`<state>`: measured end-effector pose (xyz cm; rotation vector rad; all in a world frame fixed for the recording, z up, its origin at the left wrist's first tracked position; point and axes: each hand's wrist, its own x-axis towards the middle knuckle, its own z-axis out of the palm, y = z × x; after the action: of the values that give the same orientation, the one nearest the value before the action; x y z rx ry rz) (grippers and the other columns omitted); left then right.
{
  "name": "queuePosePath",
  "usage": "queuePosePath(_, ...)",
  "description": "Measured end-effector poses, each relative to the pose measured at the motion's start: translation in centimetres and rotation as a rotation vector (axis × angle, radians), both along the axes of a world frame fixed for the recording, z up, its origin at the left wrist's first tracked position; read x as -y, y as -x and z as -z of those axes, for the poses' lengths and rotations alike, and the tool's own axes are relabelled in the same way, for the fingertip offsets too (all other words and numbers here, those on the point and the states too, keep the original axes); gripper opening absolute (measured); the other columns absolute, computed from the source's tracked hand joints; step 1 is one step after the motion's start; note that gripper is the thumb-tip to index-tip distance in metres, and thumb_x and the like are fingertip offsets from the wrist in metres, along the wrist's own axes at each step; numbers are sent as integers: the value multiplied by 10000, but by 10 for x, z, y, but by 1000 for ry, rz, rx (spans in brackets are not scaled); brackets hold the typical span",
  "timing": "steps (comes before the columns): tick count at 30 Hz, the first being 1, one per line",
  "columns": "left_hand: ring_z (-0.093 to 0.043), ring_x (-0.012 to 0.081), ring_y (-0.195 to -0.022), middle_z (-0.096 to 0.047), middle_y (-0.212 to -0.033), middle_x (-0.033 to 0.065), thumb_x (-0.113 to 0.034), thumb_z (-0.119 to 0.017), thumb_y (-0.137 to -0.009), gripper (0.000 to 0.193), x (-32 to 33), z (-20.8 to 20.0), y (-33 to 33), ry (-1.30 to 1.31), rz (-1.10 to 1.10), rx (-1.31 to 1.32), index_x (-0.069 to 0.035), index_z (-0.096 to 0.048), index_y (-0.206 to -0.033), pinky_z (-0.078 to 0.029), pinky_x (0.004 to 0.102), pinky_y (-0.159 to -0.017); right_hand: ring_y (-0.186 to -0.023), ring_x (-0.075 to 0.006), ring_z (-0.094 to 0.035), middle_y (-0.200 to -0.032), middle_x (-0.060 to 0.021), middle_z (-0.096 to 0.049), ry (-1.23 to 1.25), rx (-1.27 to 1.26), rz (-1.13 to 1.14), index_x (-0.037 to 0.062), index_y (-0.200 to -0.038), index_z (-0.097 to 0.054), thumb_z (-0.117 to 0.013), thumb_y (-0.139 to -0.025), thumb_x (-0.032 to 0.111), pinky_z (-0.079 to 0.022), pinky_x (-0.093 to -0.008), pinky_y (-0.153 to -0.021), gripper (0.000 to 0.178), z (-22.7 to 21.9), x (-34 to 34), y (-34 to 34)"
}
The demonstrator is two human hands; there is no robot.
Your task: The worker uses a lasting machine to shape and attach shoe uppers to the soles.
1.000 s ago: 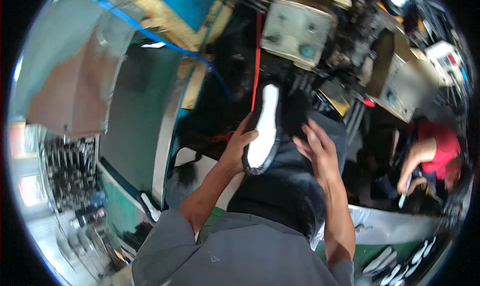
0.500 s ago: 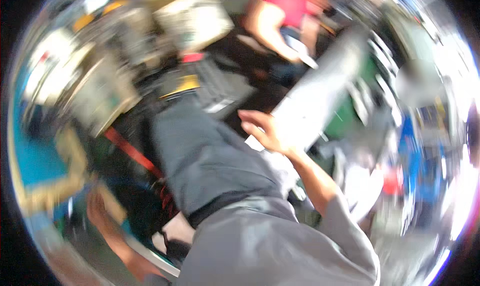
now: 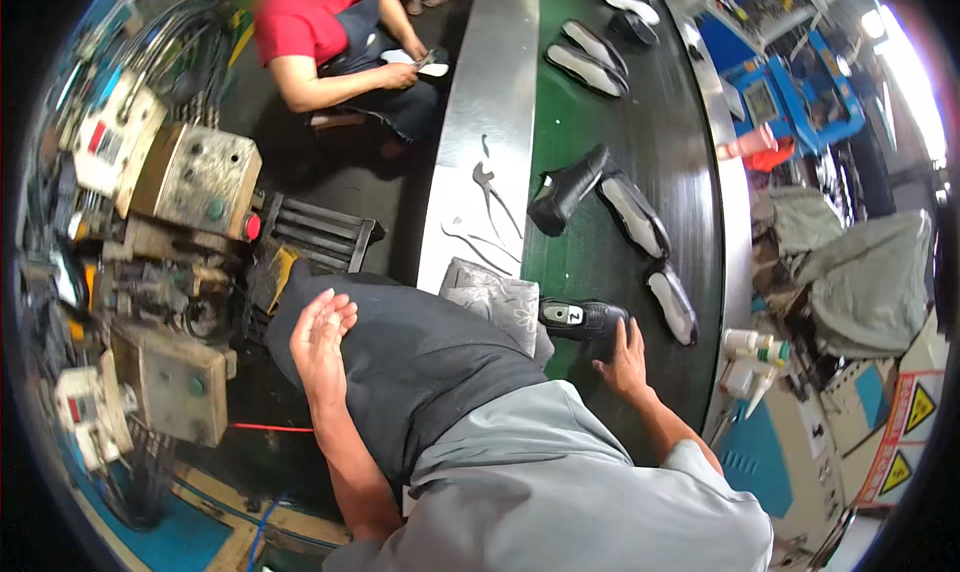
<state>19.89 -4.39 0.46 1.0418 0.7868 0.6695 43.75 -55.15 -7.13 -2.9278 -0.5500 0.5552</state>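
Observation:
My right hand [image 3: 628, 362] is over the green conveyor belt [image 3: 560, 267], fingers apart and empty. Its fingertips are beside a black shoe [image 3: 605, 319] that lies sole up, with a pale patch on its sole; whether they touch it is unclear. Above my lap my left hand [image 3: 322, 337] is raised, palm turned up, fingers loosely bent, and I see nothing held in it. Farther along the belt lie a black shoe on its side [image 3: 568, 192] and black shoes with pale insides, one long [image 3: 635, 215] and one nearer [image 3: 672, 304].
Pincers [image 3: 492, 197] and a second plier-like tool [image 3: 480, 242] rest on the metal ledge [image 3: 470, 122], near a folded grey cloth [image 3: 497, 300]. A machine with control boxes [image 3: 200, 182] stands left. Ahead, a seated person in red [image 3: 310, 22] handles a shoe.
The view has swung and sharpened from a blur. My right hand now reaches over the belt beside the black shoe. My left hand has come up over my lap.

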Motion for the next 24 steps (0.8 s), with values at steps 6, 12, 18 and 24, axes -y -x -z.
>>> queuePosePath(6,-751,253,-1098,-738,-1261,179,-69,-658,-1084,344,11,23,19,88,66,-170,64,-650,-1402,-615,368,-993,-1536,-429,-457,-1591,-249,-545,-251,-14,-319,10,-1561,-507,-993,-696,373,-374,-530,-1261,1056,37,-66,-72)
queuePosePath(12,-748,250,-1112,-739,-1261,180,-72,-640,-1091,343,21,27,-4,112,97,-196,66,-649,-1404,-613,383,-1008,-1149,-368,-754,-1236,-288,-764,-437,-191,311,-85,-1310,-653,-1004,-731,406,-565,-418,-1036,836,39,-100,-150)
queuePosePath(18,-714,255,-1208,-677,-1391,202,-121,-706,-1049,573,38,-1,-80,-25,312,-60,38,-531,-1572,-581,399,-1056,-1080,-244,-739,-1292,-148,-740,-908,-982,289,-62,-1418,-638,-913,-897,414,-584,-378,-1011,757,-19,-155,-181)
queuePosePath(24,-541,272,-1447,-549,-1570,190,-174,-793,-993,839,11,-58,-158,-284,320,242,-42,-371,-1705,-439,394,-1203,-1127,-405,-745,-1328,-315,-705,-1141,-1896,474,34,-1579,-546,-731,-904,779,-635,-526,-982,1022,-80,-299,-77)
